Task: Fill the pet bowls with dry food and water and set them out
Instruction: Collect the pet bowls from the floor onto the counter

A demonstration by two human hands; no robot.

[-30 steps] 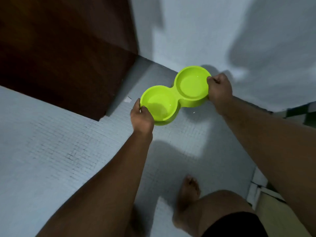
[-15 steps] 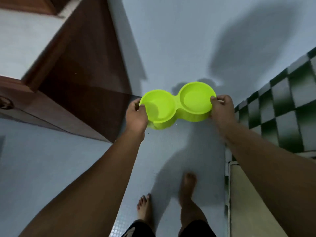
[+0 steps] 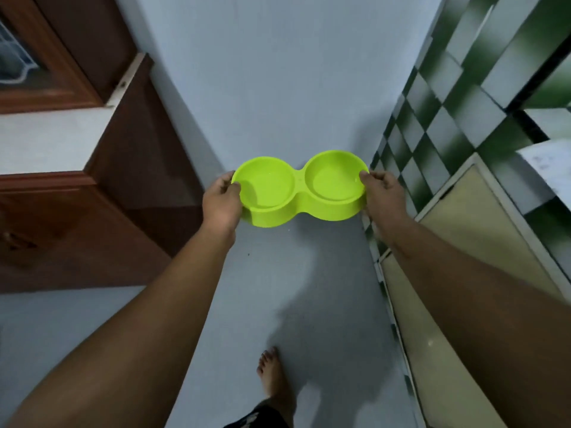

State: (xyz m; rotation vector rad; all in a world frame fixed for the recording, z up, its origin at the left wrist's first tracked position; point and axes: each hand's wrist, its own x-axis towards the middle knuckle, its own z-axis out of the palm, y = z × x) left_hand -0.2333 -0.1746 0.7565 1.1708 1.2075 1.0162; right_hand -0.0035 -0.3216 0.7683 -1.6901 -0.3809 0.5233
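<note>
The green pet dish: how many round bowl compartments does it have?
2. The left compartment sits beside the left hand; the right compartment sits beside the right hand. Both belong to one green dish.

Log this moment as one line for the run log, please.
stage: carrying | bowl: green double, no dry food visible | left hand: grips left end | right hand: grips right end | floor: below

At the centre of the frame, a lime-green double bowl (image 3: 299, 187) is held level above pale floor (image 3: 278, 88). The left hand (image 3: 221, 201) grips its left rim, the right hand (image 3: 384, 194) its right rim. A bare foot (image 3: 274, 377) stands at lower centre.
</note>
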